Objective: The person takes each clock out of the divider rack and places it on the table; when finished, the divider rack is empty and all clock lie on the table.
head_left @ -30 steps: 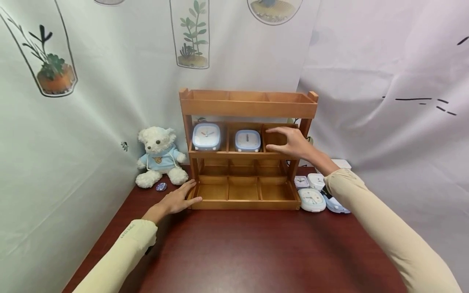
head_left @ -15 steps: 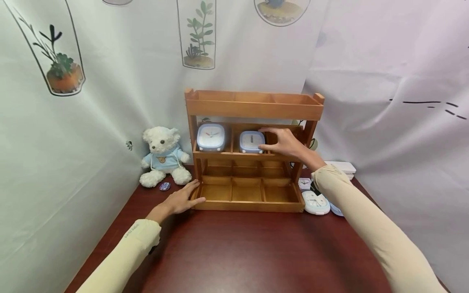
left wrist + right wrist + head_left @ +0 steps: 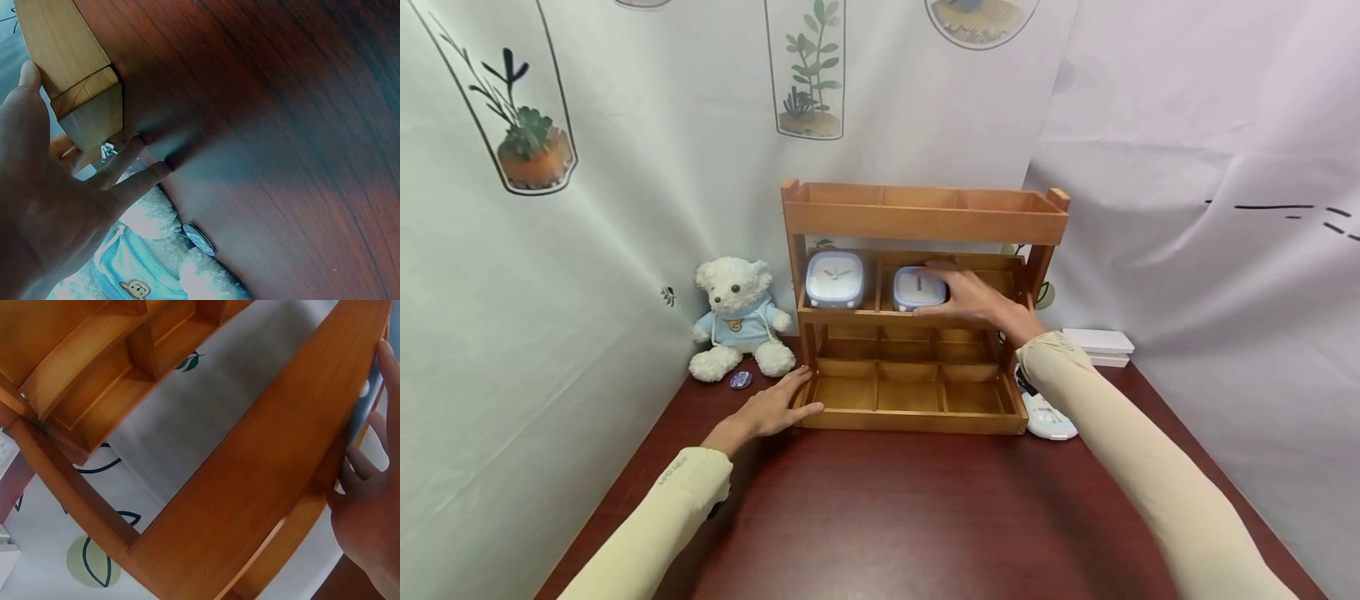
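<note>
A wooden tiered rack (image 3: pixel 925 223) with divided compartments stands at the back of the table. On its middle tier, a small blue-rimmed alarm clock (image 3: pixel 917 289) sits in the centre compartment. My right hand (image 3: pixel 966 296) grips this clock's right side, fingers over the top and thumb at the bottom. In the right wrist view only a blue strip of the clock (image 3: pixel 360 412) shows beside the fingers. A larger blue-rimmed alarm clock (image 3: pixel 835 279) occupies the left compartment. With fingers spread, my left hand (image 3: pixel 767 412) rests at the rack's lower left corner.
Left of the rack sits a white teddy bear (image 3: pixel 737 312) in a blue hoodie, a round badge (image 3: pixel 741 380) near its feet. At the right, a white clock (image 3: pixel 1049 418) lies partly behind my sleeve. White boxes (image 3: pixel 1099 343) are stacked behind it.
My right hand has moved left from the right compartment onto the small clock and closed around its side. The head view has shifted slightly. My left hand has stayed at the rack's corner.
</note>
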Demonstrator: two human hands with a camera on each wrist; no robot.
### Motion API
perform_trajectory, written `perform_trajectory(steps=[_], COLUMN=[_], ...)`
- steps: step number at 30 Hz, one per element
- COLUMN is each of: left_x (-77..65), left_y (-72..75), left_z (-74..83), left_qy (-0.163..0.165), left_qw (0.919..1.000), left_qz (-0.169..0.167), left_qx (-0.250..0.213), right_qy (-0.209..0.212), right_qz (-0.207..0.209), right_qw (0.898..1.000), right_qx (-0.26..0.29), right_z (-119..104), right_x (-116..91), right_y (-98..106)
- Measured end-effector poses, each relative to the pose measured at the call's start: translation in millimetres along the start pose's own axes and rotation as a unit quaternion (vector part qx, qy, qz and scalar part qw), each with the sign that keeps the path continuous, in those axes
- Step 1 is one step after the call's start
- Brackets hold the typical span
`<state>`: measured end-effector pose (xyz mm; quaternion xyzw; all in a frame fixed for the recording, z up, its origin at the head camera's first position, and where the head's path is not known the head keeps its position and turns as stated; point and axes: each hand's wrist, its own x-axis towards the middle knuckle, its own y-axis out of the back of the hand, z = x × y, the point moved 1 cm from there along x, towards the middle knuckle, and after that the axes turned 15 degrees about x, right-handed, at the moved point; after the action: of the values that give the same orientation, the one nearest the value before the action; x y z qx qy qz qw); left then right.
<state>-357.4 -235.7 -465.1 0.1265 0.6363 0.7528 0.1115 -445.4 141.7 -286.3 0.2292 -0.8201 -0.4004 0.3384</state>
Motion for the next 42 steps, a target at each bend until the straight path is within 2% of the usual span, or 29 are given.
perform_trajectory(steps=[4, 18, 28, 31, 37, 42], left_x=[1.4, 0.0, -1.5, -3.1, -4.3, -3.6], left_y=[1.2, 3.7, -0.4, -2.4, -3.2, -1.8], left_z=[3.3, 9.3, 5.9, 4.3, 1.6, 0.5], left_qy=[-0.002, -0.004, -0.011, -0.007, -0.001, -0.005], left_qw=[1.0000, 1.0000, 0.9999, 1.0000, 1.0000, 1.0000], left_qz=[0.003, 0.000, 0.002, -0.001, -0.002, 0.005], left_qx=[0.001, 0.000, -0.002, -0.005, -0.005, -0.006], right_qy=[0.010, -0.005, 0.031, 0.033, 0.012, 0.035], right_qz=[0.004, -0.004, 0.002, 0.000, -0.005, -0.010], right_qw=[1.000, 0.999, 0.999, 0.999, 0.999, 0.998], right_qx=[-0.013, -0.037, -0.031, -0.031, -0.038, -0.052], right_z=[1.1, -5.7, -19.0, -24.3, -37.4, -46.5], right_x=[0.0, -6.5, -15.4, -20.6, -36.9, -52.0], right_y=[0.5, 12.7, 24.3, 25.3, 30.6, 38.1])
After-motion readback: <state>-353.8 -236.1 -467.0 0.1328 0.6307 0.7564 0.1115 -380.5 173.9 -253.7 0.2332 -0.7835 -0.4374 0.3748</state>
